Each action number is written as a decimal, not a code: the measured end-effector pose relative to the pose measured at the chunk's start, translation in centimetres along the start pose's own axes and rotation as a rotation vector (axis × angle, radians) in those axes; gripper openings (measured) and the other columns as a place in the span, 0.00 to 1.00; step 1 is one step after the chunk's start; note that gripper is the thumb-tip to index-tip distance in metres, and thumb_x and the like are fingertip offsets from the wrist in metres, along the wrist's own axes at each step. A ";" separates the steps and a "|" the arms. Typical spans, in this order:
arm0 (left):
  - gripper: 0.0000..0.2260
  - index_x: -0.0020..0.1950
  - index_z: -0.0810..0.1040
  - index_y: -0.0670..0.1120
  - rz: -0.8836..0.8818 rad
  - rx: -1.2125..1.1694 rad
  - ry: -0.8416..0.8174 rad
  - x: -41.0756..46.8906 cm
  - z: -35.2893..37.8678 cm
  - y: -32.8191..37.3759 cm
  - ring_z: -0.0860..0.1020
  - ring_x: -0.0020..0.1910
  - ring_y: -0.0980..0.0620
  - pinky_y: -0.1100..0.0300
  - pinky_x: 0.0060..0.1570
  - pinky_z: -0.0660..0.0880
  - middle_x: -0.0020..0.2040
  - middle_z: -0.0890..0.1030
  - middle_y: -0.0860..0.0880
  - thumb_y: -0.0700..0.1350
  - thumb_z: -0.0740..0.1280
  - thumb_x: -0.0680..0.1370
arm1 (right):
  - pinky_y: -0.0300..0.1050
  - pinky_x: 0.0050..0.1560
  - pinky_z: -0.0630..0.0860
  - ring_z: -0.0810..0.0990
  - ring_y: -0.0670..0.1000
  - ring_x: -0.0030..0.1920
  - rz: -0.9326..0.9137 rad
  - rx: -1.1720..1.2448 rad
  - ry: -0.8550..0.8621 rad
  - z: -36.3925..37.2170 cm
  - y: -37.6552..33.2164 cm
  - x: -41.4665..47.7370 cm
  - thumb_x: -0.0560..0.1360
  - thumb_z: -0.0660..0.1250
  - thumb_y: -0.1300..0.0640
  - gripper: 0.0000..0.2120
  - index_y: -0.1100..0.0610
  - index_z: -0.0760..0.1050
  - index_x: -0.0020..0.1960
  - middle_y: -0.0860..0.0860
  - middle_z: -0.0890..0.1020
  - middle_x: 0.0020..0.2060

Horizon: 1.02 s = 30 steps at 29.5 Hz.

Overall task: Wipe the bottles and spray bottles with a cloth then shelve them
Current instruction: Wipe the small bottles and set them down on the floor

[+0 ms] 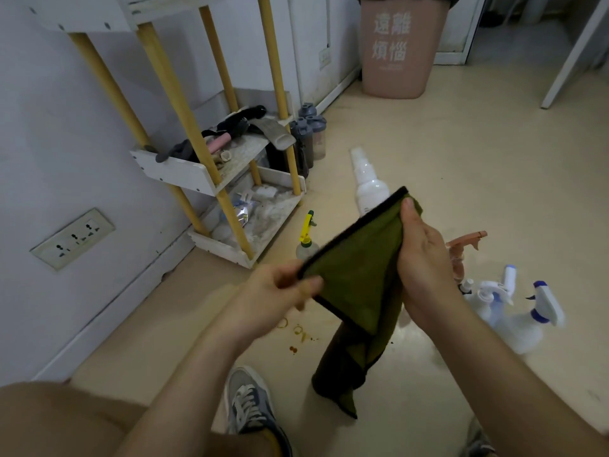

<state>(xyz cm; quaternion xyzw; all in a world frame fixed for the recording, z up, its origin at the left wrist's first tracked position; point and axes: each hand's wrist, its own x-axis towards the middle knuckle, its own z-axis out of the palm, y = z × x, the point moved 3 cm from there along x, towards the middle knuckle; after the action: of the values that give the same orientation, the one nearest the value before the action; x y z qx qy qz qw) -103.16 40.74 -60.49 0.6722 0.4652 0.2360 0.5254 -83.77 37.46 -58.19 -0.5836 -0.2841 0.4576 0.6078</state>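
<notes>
Both hands hold an olive-green cloth (pixel 356 278) with a black edge, stretched above the floor. My left hand (pixel 280 291) pinches its near corner and my right hand (pixel 418 255) grips its far corner. Behind the cloth stands a white spray bottle (pixel 365 179). A small bottle with a yellow trigger (pixel 306 235) stands left of it. On the right are a pink-trigger spray bottle (pixel 464 245) and white spray bottles with blue trim (pixel 527 318). The white shelf rack with yellow posts (pixel 178 173) stands against the wall at left.
The rack's lower shelves hold brushes, rags and packets. Grey-capped bottles (pixel 309 133) stand beside the rack. A pink bin (pixel 398 51) is at the back. A wall socket (pixel 72 239) is low on the left. My shoe (pixel 250 404) rests on the stained floor.
</notes>
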 end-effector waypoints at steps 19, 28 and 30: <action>0.14 0.54 0.79 0.39 0.059 -0.740 0.334 0.6 3.9 4.7 0.83 0.49 0.43 0.49 0.51 0.81 0.47 0.85 0.42 0.45 0.72 0.71 | 0.37 0.35 0.78 0.82 0.42 0.33 0.021 -0.328 -0.269 3.5 1.5 -2.7 0.83 0.52 0.45 0.24 0.51 0.79 0.37 0.47 0.83 0.28; 0.13 0.46 0.76 0.44 0.072 -0.786 0.582 1.0 0.9 5.3 0.80 0.35 0.50 0.54 0.38 0.80 0.35 0.79 0.47 0.53 0.63 0.81 | 0.52 0.68 0.68 0.70 0.49 0.67 -0.272 -0.847 -0.277 2.1 0.0 -2.0 0.72 0.48 0.27 0.39 0.47 0.61 0.76 0.49 0.70 0.68; 0.15 0.43 0.76 0.44 0.109 -0.741 0.574 0.8 1.4 5.4 0.80 0.37 0.49 0.53 0.41 0.80 0.35 0.79 0.48 0.55 0.63 0.79 | 0.50 0.64 0.73 0.75 0.45 0.61 -0.259 -0.575 -0.431 4.2 1.0 -3.6 0.73 0.49 0.27 0.34 0.43 0.64 0.72 0.46 0.76 0.63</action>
<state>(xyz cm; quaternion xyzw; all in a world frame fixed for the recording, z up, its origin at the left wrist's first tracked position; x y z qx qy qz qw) -99.62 40.62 -56.13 0.3706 0.4402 0.5894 0.5670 -89.23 36.10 -57.86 -0.5802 -0.5935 0.3906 0.3983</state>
